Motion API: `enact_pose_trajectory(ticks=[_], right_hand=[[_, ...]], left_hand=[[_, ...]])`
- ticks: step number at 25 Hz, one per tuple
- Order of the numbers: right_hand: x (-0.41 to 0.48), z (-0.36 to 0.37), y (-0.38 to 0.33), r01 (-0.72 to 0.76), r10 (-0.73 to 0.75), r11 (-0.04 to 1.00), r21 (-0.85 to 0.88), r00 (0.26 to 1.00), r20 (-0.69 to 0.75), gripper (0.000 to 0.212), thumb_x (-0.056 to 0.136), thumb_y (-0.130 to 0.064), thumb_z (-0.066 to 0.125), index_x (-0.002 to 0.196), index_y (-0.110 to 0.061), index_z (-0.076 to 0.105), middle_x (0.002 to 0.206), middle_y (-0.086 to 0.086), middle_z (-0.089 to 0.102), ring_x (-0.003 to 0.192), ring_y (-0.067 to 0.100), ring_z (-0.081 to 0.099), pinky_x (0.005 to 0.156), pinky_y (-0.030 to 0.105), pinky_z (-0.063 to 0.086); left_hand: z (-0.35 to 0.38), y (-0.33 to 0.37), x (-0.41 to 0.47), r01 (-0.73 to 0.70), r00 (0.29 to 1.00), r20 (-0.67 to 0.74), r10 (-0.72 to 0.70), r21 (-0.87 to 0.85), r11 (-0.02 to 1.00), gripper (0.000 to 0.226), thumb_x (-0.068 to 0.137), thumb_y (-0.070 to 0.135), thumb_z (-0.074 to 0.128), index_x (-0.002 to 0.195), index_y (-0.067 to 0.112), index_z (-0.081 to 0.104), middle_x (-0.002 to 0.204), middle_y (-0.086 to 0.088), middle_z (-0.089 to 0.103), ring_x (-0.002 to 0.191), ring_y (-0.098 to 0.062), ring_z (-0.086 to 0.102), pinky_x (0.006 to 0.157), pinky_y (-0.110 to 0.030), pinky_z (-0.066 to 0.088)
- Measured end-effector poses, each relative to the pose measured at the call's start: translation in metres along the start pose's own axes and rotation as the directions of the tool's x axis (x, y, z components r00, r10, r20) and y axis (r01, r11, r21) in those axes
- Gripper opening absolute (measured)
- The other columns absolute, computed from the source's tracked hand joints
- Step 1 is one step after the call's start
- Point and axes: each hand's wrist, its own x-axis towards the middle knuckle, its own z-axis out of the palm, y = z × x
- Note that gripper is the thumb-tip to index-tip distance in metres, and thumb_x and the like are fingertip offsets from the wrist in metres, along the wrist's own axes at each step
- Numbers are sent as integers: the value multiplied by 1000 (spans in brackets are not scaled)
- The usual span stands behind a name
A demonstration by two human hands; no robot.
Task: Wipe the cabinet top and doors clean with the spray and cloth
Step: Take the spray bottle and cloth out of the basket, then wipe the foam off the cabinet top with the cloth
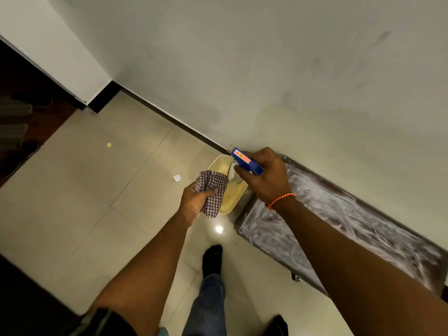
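Head cam: L hand (194, 202) grips checked cloth (211, 192); R hand (266, 178) grips spray bottle (246, 164) above streaky cabinet top (339, 219).

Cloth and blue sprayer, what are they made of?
The cloth looks like soft woven fabric: small checks, hanging in folds from the left hand. The sprayer in the right hand looks like hard, smooth blue plastic, with a sharp-edged moulded shape and an orange label.

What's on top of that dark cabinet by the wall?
White smeared streaks cover the cabinet top. The right hand, gripping the spray bottle, and its forearm hide a strip of it.
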Motion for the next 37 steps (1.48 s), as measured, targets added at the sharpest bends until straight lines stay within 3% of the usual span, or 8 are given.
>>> enact_pose_trajectory(ticks=[5,9,13,16,22,25,33,37], right_hand=[[-25,-25,-16,-40,50,992,122,996,-80,27,78,-22,83,102,-13,75,82,9,60,72,18,56,65,23,45],[-39,-46,-26,-82,160,943,323,962,-222,26,80,-19,81,78,-33,60,74,0,54,65,14,52,65,26,46],[-55,-69,-19,-147,310,838,526,921,-236,23,86,-28,69,106,-18,66,97,16,68,82,32,63,73,41,56],[-78,-99,-4,-113,339,772,625,905,-256,29,91,-16,61,120,-12,64,100,7,67,90,17,65,82,27,54],[-158,-172,44,-172,400,752,636,886,-234,17,89,-17,57,100,-18,71,91,16,70,74,17,64,62,29,54],[-197,-191,73,-244,458,726,643,869,-188,15,97,-7,55,100,-1,69,84,17,71,69,28,67,58,36,56],[-259,-103,103,-518,656,626,583,754,-35,21,93,-18,68,79,-3,68,73,20,71,44,29,61,46,38,53],[-273,-32,116,-648,744,550,528,667,44,33,90,-33,72,90,-1,69,71,17,71,41,23,57,41,29,49]], left_hand=[[9,7,-30,-6,996,89,28,-232,973,67,75,16,87,136,16,60,126,-10,71,115,-31,68,98,-53,57],[22,8,-48,36,992,125,17,-407,913,63,77,12,82,136,12,58,127,-13,69,117,-33,66,96,-50,58],[44,7,-65,48,991,131,9,-428,903,54,85,6,77,136,6,59,128,-17,69,114,-33,67,87,-44,61],[72,11,-84,40,984,178,30,-374,926,50,87,3,75,135,3,61,128,-18,70,105,-29,71,79,-40,63],[135,6,-126,92,962,273,14,-370,924,30,92,2,66,123,1,65,117,-18,72,96,-29,72,68,-40,63],[155,-9,-144,105,958,286,25,-431,896,24,94,4,64,117,4,67,110,-15,75,98,-30,71,72,-44,63],[89,-94,-142,136,990,98,-100,-504,853,49,91,10,67,139,3,57,131,-19,65,109,-33,67,89,-48,58],[31,-137,-121,127,987,-18,-158,-513,849,54,92,8,64,145,4,52,141,-21,60,111,-33,66,88,-47,59]])
